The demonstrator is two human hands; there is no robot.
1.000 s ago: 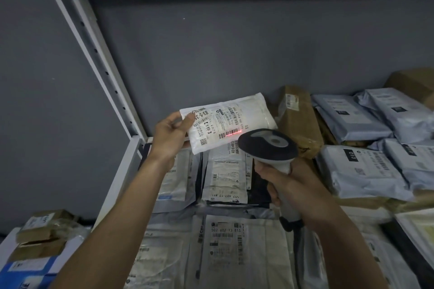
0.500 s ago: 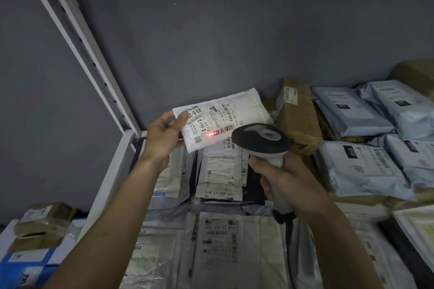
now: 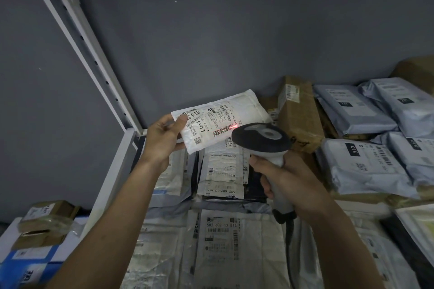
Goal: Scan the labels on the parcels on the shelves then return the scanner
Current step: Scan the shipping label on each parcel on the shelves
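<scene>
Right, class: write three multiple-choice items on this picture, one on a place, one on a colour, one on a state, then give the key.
1. Where does the scanner's light fall?
A. on the held parcel's barcode
B. on the brown box
C. on the wall

2. What colour is that light?
A. green
B. red
C. blue

3. How is the held parcel supported?
A. it lies flat on the shelf
B. it leans on the wall
C. the left hand holds it up by one end

Key:
1 A, the glow sits on the label's barcode.
2 B, the spot glows red.
3 C, thumb and fingers pinch its left end, clear of the parcels below, while the right hand holds the scanner.
</scene>
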